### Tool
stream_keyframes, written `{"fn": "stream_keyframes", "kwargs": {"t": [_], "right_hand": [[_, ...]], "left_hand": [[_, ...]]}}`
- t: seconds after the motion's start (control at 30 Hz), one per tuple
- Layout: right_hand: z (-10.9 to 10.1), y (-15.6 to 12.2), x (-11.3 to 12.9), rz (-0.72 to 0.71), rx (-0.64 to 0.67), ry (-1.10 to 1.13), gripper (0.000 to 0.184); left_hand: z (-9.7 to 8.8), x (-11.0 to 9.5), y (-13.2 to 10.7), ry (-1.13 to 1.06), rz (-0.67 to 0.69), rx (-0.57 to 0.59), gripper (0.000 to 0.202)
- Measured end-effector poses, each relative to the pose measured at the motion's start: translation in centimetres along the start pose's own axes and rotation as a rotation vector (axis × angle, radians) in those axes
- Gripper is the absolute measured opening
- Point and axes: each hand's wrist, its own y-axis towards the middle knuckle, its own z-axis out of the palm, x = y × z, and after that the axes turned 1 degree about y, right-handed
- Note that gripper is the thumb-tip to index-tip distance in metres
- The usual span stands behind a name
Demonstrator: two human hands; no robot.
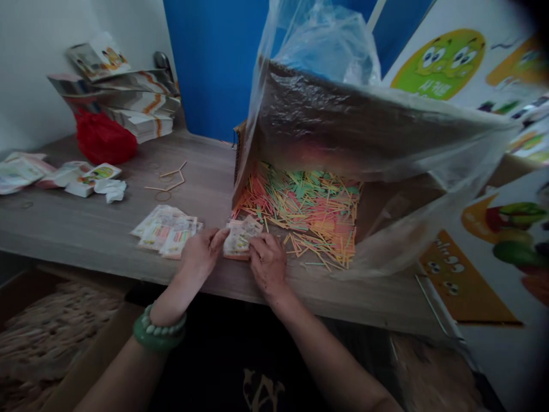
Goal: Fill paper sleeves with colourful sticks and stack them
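Both my hands hold a small stack of printed paper packets (239,237) at the front edge of the wooden table (86,229). My left hand (201,252), with green and pale bead bracelets on its wrist, grips the stack's left side. My right hand (268,264) pinches its right side. Just behind the stack, a heap of thin coloured sticks (309,209) in orange, green, pink and yellow spills from a cardboard box lined with a clear plastic bag (364,131). More flat packets (165,232) lie fanned out left of my left hand.
A red bag (105,140) and piles of printed sheets (132,106) stand at the back left. Loose packets (92,177), crumpled paper (111,189), a few sticks and rubber bands (165,186) lie on the table. Cartoon-printed cartons (484,189) are on the right.
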Motion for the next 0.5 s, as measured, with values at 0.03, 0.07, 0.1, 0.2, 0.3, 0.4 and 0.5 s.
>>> {"fn": "stream_keyframes", "kwargs": {"t": [0.03, 0.07, 0.1, 0.2, 0.3, 0.4, 0.5], "right_hand": [[-0.2, -0.2, 0.2, -0.044, -0.009, 0.010, 0.028], [-0.5, -0.3, 0.4, -0.092, 0.001, 0.010, 0.028], [-0.7, -0.5, 0.5, -0.138, 0.028, 0.004, 0.029], [-1.8, -0.2, -0.4, -0.230, 0.137, 0.000, 0.029], [-3.9, 1.4, -3.5, -0.140, 0.185, -0.119, 0.030], [-6.0, 3.8, -7.4, 0.119, 0.203, -0.429, 0.034], [-7.0, 6.0, -10.1, 0.136, 0.313, -0.599, 0.035]], "left_hand": [[0.8, -0.3, 0.0, -0.121, -0.048, 0.111, 0.028], [1.5, -0.6, 0.1, -0.240, -0.085, 0.216, 0.024], [2.2, -0.8, 0.2, -0.348, -0.115, 0.298, 0.020], [3.7, -1.2, 0.6, -0.591, -0.212, 0.313, 0.011], [4.1, -1.6, 0.6, -0.654, -0.319, 0.194, 0.011], [4.0, -1.8, 0.4, -0.662, -0.332, 0.169, 0.019], [4.3, -1.8, 0.2, -0.692, -0.329, 0.171, 0.018]]}}
